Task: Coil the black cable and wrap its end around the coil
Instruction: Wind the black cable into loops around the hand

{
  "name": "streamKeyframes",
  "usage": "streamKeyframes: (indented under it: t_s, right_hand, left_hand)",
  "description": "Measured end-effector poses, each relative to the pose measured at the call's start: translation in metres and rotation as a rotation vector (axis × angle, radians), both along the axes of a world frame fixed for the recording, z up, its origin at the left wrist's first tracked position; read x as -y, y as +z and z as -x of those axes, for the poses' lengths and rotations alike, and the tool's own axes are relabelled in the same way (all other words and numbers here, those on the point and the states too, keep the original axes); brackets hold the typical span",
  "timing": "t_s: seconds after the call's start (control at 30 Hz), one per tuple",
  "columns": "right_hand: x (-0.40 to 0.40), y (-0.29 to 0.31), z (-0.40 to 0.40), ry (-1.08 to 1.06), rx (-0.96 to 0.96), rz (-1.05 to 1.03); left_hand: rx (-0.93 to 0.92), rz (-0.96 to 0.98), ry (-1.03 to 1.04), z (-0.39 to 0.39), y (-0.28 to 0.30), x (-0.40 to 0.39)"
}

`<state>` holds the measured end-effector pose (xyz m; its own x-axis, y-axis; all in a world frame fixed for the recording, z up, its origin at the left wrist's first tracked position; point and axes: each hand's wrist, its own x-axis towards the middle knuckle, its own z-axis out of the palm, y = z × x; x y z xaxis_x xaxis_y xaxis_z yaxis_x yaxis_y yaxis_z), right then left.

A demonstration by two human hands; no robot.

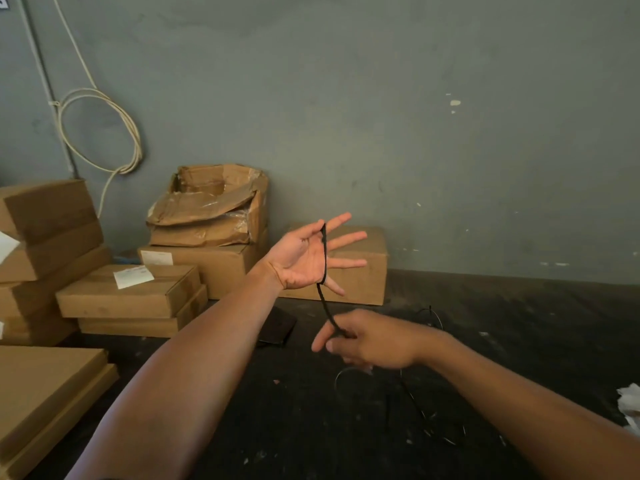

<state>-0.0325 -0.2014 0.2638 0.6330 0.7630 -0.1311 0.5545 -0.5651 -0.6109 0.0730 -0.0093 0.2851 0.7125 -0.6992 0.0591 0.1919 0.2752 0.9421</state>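
Observation:
My left hand (308, 256) is raised palm up with its fingers spread and straight. The black cable (325, 258) runs across that palm at the base of the fingers, from the thumb side down past the little finger. From there it slants down to my right hand (367, 341), which pinches it between thumb and fingers; that hand is blurred. More of the cable lies in loose loops on the dark floor (519, 341) below and to the right of my right hand.
Cardboard boxes (128, 296) are stacked at the left and against the grey wall, one torn open (211, 206). A coiled white cord (104, 129) hangs on the wall. A dark flat object (277, 327) lies on the floor. White paper (628, 403) sits at the right edge.

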Motion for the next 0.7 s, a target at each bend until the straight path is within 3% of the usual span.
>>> streamKeyframes:
  t_s: [0.17, 0.43, 0.7]
  right_hand:
    - [0.021, 0.038, -0.024, -0.150, 0.164, -0.079]
    - [0.029, 0.082, -0.052, -0.229, 0.442, -0.141]
    - [0.034, 0.094, -0.079, -0.259, 0.670, -0.042]
  left_hand:
    - [-0.051, -0.044, -0.043, 0.000, -0.016, -0.014]
    - [-0.046, -0.313, -0.181, 0.020, -0.028, -0.009]
    - [-0.062, -0.269, -0.377, 0.041, -0.028, 0.005]
